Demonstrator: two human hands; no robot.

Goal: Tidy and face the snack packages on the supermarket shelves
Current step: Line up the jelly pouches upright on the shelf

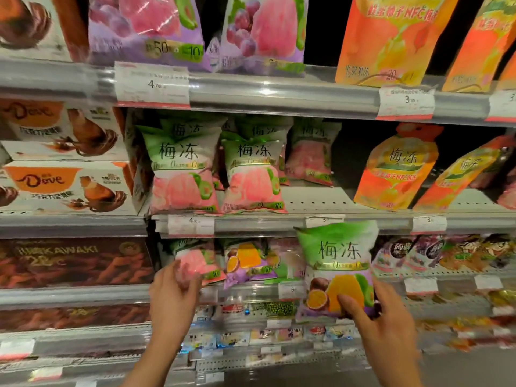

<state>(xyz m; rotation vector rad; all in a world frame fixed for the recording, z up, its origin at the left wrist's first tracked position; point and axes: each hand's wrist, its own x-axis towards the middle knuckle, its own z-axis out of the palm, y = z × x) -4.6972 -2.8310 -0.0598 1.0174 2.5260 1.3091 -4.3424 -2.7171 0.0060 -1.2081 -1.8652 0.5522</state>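
My right hand [382,322] grips a green-topped jelly bag with passion fruit and orange art [339,263], held upright in front of the shelves and clear of them. My left hand [174,291] grips a pink peach jelly bag [196,259] that stands on the lower shelf. Beside that bag stand more passion fruit bags [245,261]. One shelf up, two rows of pink peach bags [184,166] face forward, with another peach bag [310,155] set further back.
Orange pouches [396,169] lean on the middle shelf at right, with bare shelf [315,201] left of them. Dove boxes [67,185] are stacked at left. Purple grape-peach bags [156,29] fill the top shelf. Brown boxes [72,261] sit at lower left, mixed packets [446,252] at lower right.
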